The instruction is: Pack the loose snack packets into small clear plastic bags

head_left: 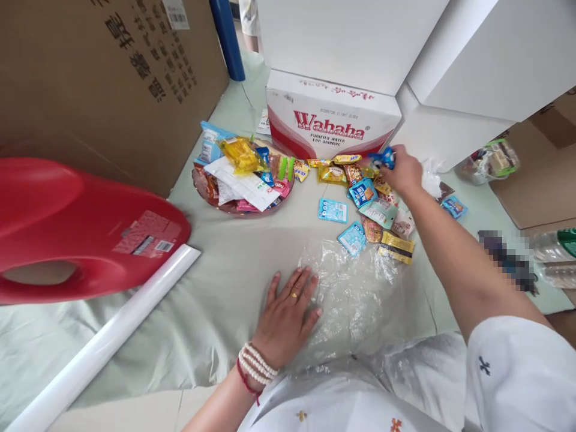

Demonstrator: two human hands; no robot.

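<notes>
My left hand lies flat with fingers spread on the pale green cloth, at the edge of a clear plastic bag. Farther off, my right hand is closed around a small blue snack packet, above a loose pile of wrapped snacks. In that pile are a blue biscuit packet, a pale green packet and a yellow packet. Two light blue packets lie flat to its left. A round tray holds several more snacks, with a yellow packet on top.
A Wahaha water carton stands behind the snacks, with white boxes around it. On the left are a large cardboard box, a red plastic jug and a long white tube. Clear bottles lie at the right.
</notes>
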